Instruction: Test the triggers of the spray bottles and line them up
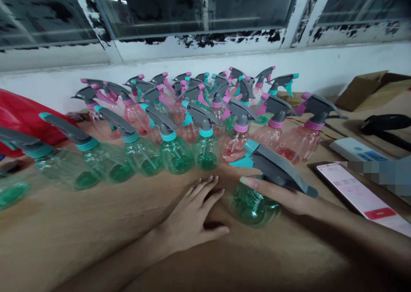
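My right hand (276, 193) is wrapped round the neck of a green spray bottle (253, 206) with a grey trigger head and teal nozzle; the bottle stands on the wooden table (96, 240). My left hand (192, 210) lies flat on the table just left of that bottle, fingers stretched out and holding nothing. Right behind both hands runs a row of green spray bottles (175, 153), and behind that stand several pink spray bottles (298, 140).
A phone (359, 195) with a lit screen lies at the right, beside a white remote-like device (356, 148) and a black strap (385, 123). A cardboard box (369, 88) sits at the far right by the wall. A red bag (22, 116) rests at the left.
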Motion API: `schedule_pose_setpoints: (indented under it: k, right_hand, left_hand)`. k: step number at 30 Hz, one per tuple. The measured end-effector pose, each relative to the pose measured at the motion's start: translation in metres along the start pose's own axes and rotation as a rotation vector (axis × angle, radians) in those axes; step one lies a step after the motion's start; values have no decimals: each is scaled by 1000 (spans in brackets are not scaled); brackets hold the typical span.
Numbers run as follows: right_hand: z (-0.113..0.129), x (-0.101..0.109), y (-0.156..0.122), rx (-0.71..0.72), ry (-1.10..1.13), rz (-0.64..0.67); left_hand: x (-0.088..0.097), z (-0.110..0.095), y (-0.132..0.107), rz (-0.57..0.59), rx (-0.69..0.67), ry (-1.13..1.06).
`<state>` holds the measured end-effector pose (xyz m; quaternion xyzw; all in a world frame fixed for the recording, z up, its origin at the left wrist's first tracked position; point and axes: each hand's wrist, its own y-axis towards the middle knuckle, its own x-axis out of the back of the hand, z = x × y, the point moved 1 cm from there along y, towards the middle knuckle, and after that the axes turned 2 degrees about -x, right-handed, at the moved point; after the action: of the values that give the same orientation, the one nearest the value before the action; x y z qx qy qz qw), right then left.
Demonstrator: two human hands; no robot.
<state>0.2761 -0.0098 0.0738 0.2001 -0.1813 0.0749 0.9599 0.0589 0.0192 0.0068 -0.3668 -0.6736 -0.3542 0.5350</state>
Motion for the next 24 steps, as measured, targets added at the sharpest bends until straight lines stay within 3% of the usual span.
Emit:
schedule_pose_setpoints:
  k: [24]
  right_hand:
    - [-4,-2,-1,-42,-48,36]
  left_hand:
    - [-3,1,-2,-28,-8,29]
